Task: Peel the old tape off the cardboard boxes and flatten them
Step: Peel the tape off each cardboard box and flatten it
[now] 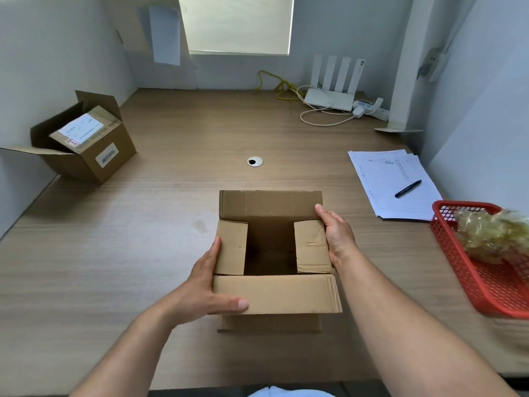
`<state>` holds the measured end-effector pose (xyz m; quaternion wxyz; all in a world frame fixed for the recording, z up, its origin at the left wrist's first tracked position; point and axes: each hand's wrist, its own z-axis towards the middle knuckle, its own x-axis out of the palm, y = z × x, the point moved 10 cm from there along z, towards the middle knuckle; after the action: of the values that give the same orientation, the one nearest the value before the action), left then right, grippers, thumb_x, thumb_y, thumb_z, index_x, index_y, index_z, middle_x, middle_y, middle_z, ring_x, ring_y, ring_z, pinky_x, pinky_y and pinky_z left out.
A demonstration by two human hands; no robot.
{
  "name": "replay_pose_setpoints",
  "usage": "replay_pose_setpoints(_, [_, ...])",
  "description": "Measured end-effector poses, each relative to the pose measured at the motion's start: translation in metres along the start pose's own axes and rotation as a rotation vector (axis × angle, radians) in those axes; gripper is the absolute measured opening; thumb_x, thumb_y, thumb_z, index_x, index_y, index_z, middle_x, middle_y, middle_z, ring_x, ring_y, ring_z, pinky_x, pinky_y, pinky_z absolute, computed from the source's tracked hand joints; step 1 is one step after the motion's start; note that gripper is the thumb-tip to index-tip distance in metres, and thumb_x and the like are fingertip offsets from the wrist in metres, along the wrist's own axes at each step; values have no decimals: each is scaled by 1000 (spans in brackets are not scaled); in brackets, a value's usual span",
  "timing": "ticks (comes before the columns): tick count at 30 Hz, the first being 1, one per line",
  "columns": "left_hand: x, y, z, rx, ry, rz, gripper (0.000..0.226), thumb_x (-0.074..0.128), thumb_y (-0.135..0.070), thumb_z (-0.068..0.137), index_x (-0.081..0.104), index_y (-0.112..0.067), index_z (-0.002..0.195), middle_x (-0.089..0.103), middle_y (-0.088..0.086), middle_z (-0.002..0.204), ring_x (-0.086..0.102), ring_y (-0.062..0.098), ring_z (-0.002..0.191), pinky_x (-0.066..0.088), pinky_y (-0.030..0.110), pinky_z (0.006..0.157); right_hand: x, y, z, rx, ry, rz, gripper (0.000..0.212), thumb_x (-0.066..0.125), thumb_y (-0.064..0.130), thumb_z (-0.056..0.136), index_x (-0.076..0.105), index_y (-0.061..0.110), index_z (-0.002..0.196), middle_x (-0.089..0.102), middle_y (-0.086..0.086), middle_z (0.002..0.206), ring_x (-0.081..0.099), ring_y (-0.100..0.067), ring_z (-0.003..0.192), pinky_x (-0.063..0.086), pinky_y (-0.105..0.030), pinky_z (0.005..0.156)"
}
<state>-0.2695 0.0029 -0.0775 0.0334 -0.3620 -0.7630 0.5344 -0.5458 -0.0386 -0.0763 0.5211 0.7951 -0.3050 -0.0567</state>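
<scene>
Cardboard box (276,293) stands open on the surface (128,253), left of the red basket (472,279), apparently tape-free. Left hand (201,285) presses its side, fingers straight; right hand (337,236) sits opposite, fingers hidden, grip untellable. Flattening seems in hand: next, collapse it by pushing opposite corners.

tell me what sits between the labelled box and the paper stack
Only a round cable hole in the bare desk, per the head view.

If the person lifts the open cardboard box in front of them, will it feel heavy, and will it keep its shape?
Probably light: the open box looks empty inside. Its untaped flaps would likely flop. Between the left hand and right hand, the thin walls may skew.
</scene>
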Motion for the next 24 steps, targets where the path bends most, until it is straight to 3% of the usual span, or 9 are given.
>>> replay_pose_setpoints(3, [-3,2,2,27,-86,43,149,84,-66,39,-19,-44,146,6,-24,147,16,4,138,26,33,116,3,11,-5,-81,-19,-118,29,65,28,89,60,7,108,67,-9,82,64,-19,76,51,-34,77])
replay_pose_setpoints(6, [-1,7,3,-5,-95,-25,152,85,-65,39,-21,-42,146,9,-21,150,23,9,139,31,37,114,-1,28,-8,-202,-88,-604,33,59,47,88,55,14,87,61,-9,91,57,-25,90,43,-34,78])
replay_pose_setpoints(8, [-2,4,2,-2,-134,-53,149,82,-69,40,-18,-43,147,9,-17,155,23,13,141,32,41,114,3,36,-20,-274,-142,-1011,58,60,61,78,51,13,109,54,-12,118,50,-30,113,40,-39,92])
replay_pose_setpoints(10, [-7,-2,2,-5,-210,-65,144,75,-79,40,-13,-44,148,5,-14,158,17,14,145,31,45,114,14,30,-36,-298,-133,-1319,99,63,70,67,31,10,140,36,-12,140,35,-30,130,33,-44,102])
replay_pose_setpoints(13, [-26,-16,1,-25,-376,-64,135,64,-88,45,-3,-39,151,3,-11,160,8,14,147,28,50,114,21,22,-53,-315,-137,-1520,109,69,61,67,16,9,146,25,-11,146,28,-29,134,32,-42,103])
replay_pose_setpoints(17, [-47,-32,8,-68,-509,-13,124,62,-76,58,2,-24,154,13,3,160,17,21,146,37,48,108,12,34,-56,-290,-122,-1414,64,58,43,81,41,7,132,42,-12,131,42,-31,121,39,-38,94])
replay_pose_setpoints(20, [-43,-43,23,-99,-489,132,116,70,-67,69,9,-13,153,22,10,156,26,28,142,37,44,107,7,44,-57,-290,-28,-1069,22,48,33,90,56,13,86,55,-4,90,52,-26,88,39,-33,71])
replay_pose_setpoints(22, [-38,-47,32,-108,-454,190,111,75,-64,67,21,-10,147,35,11,148,35,29,135,38,47,106,-3,45,-51,-215,31,-763,28,47,28,93,47,16,68,48,0,72,45,-20,72,34,-32,64])
replay_pose_setpoints(24, [-33,-49,37,-135,-426,242,110,76,-65,64,24,-12,145,39,10,144,39,29,132,40,47,104,-15,41,-45,-102,70,-543,27,45,27,96,53,15,74,51,-4,75,47,-19,73,36,-32,69])
